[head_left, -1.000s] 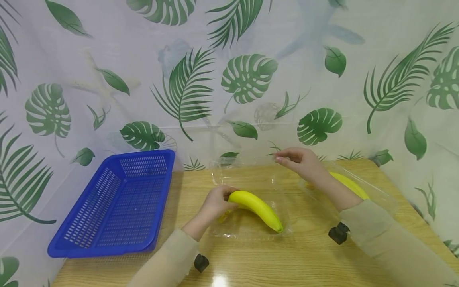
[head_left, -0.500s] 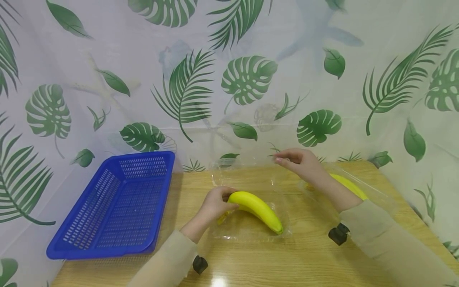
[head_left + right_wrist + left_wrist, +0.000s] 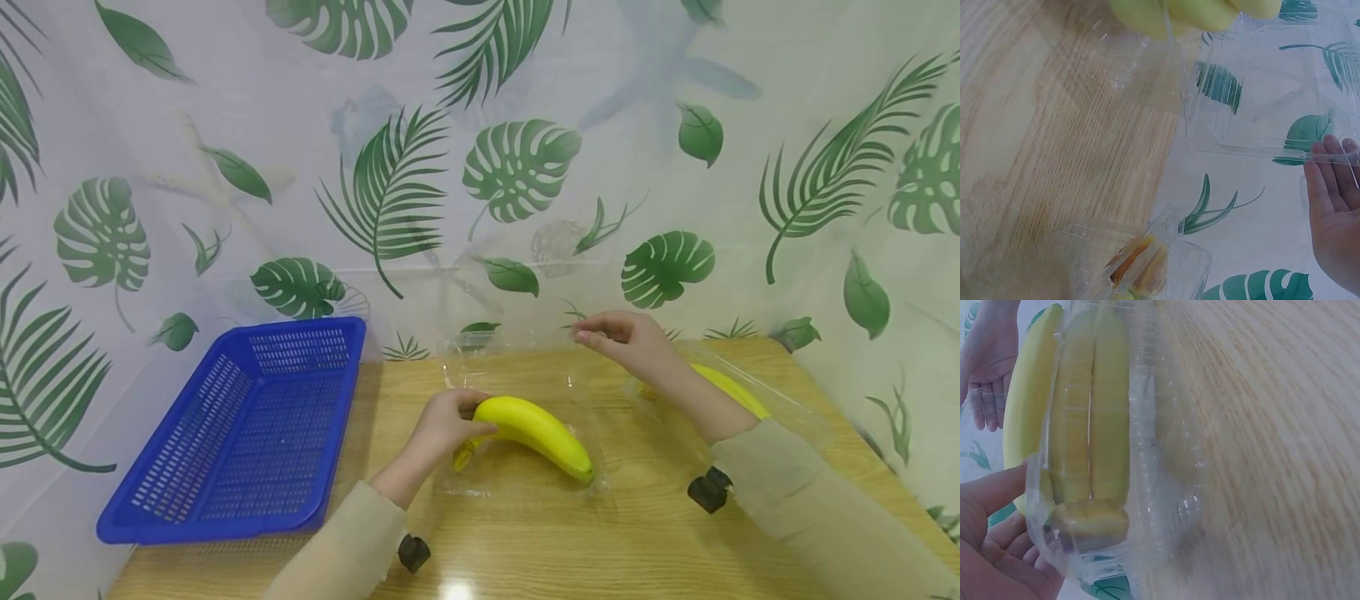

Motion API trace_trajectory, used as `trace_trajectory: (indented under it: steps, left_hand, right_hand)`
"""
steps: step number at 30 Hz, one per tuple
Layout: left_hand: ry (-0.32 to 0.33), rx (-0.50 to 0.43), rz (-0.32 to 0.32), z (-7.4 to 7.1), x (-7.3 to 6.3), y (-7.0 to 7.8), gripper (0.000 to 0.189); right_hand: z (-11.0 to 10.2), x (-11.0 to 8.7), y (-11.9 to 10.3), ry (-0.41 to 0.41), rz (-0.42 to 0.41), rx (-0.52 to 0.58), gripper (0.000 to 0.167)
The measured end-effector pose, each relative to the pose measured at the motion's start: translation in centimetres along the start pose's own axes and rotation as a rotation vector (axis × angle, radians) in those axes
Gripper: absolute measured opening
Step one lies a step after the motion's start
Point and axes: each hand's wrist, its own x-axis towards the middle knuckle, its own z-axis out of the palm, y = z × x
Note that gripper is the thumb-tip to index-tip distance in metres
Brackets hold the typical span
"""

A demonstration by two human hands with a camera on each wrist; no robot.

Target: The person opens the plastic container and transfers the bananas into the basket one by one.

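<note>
A bunch of yellow bananas (image 3: 536, 429) lies in a clear plastic clamshell box (image 3: 1144, 447) on the table. My left hand (image 3: 442, 425) holds the bunch at its stem end, thumb in front and fingers behind. Seen from the left wrist, that left hand (image 3: 1007, 537) is at the box's end wall, and several bananas show side by side. The box's lid (image 3: 1254, 94) stands raised at the back, near the patterned cloth. My right hand (image 3: 633, 342) pinches the lid's edge; the right wrist view shows its fingers (image 3: 1329, 178) along that edge.
A blue plastic basket (image 3: 258, 433) stands at the left of the wooden table (image 3: 570, 550). A second clear box with a banana (image 3: 731, 390) sits behind my right forearm. A leaf-patterned cloth (image 3: 525, 250) hangs behind the table.
The bananas have tilted a little under my left hand, so more of their underside shows and the stem end sits slightly further left. My right hand and the lid have stayed almost still.
</note>
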Motion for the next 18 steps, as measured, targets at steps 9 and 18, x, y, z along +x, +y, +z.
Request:
trace_trajectory:
  steps: [9, 18]
  left_hand:
    - [0.011, -0.023, -0.012, -1.0, -0.3, 0.7, 0.041]
    - [0.032, 0.026, -0.042, -2.0, -1.0, 1.8, 0.041]
  right_hand:
    - [-0.2, 0.1, 0.0, -0.010, 0.000, 0.002, 0.035]
    - [-0.2, 0.1, -0.2, -0.015, -0.010, 0.004, 0.035]
